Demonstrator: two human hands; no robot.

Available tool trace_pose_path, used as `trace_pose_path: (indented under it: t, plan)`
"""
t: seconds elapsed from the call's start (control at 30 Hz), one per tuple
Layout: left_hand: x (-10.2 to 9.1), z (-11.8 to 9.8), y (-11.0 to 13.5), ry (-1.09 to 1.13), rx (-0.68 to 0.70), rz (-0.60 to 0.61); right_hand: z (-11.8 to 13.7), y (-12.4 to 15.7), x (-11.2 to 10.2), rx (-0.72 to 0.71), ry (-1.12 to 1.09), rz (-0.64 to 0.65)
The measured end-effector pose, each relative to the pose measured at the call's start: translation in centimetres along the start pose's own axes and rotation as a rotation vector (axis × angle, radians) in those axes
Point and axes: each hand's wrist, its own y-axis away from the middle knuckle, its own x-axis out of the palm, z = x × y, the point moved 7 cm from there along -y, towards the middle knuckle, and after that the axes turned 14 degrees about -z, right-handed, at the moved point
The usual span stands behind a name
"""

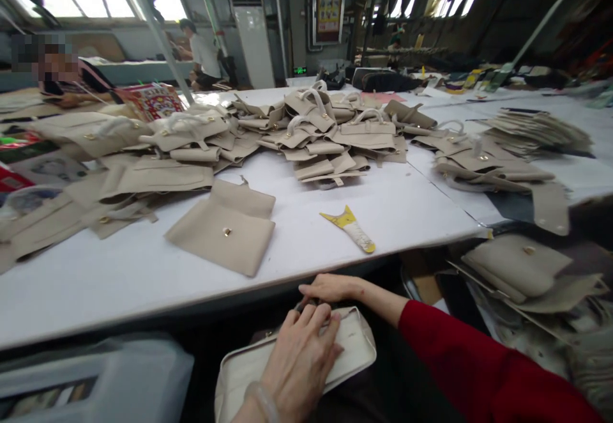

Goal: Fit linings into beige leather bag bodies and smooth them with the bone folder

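Note:
A cream handbag (352,346) lies tilted in my lap, below the table's front edge. My left hand (301,349), with a pale bangle on its wrist, reaches across the bag; its fingers are bent and press on it near the far edge. At that same edge my right hand (330,287), coming from a red sleeve, has its fingers closed on the bag beside a dark part I cannot make out. The two hands almost touch, and what lies under the fingers is hidden. On the table a beige bag panel (225,234) with a small clasp lies flat.
The white table (297,244) carries a heap of beige handbags (330,132) and a yellow-and-white flat piece (352,228). More bag pieces (520,266) are stacked low at right. A plastic-covered bin (143,372) stands at lower left. A person (71,78) sits across the table.

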Motion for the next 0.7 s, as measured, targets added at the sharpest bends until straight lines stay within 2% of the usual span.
trace_pose_path:
  t: [0.1, 0.2, 0.27, 0.37, 0.43, 0.5, 0.6, 0.7]
  plan:
    - [-1.1, -0.2, -0.1, 0.077, -0.031, -0.056, 2.6, 0.4, 0.1, 0.008, -0.070, -0.029]
    - [-2.5, 1.5, 0.2, 0.268, -0.104, -0.094, 3.9, 0.9, 1.4, 0.084, -0.070, -0.099]
    - [-3.2, 4.7, 1.3, 0.481, -0.268, -0.092, 3.9, 1.1, 2.4, 0.123, -0.049, -0.126]
    - [-3.0, 11.9, 4.6, 0.690, -0.647, -0.112, 3.6, 1.0, 3.5, 0.122, -0.014, -0.117]
    - [-1.7, 15.7, 7.4, 0.739, -0.823, -0.104, 3.5, 0.8, 3.8, 0.097, 0.033, -0.105]
    - [0.9, 17.6, 10.0, 0.843, -0.983, -0.042, 3.7, 0.8, 3.9, 0.057, 0.100, -0.092]
    - [5.2, 17.3, 12.1, 1.076, -1.128, 0.012, 4.9, 1.3, 4.0, -0.032, 0.208, -0.061]
    - [8.0, 16.0, 12.2, 1.308, -1.202, -0.025, 6.3, 2.1, 4.2, -0.105, 0.314, -0.058]
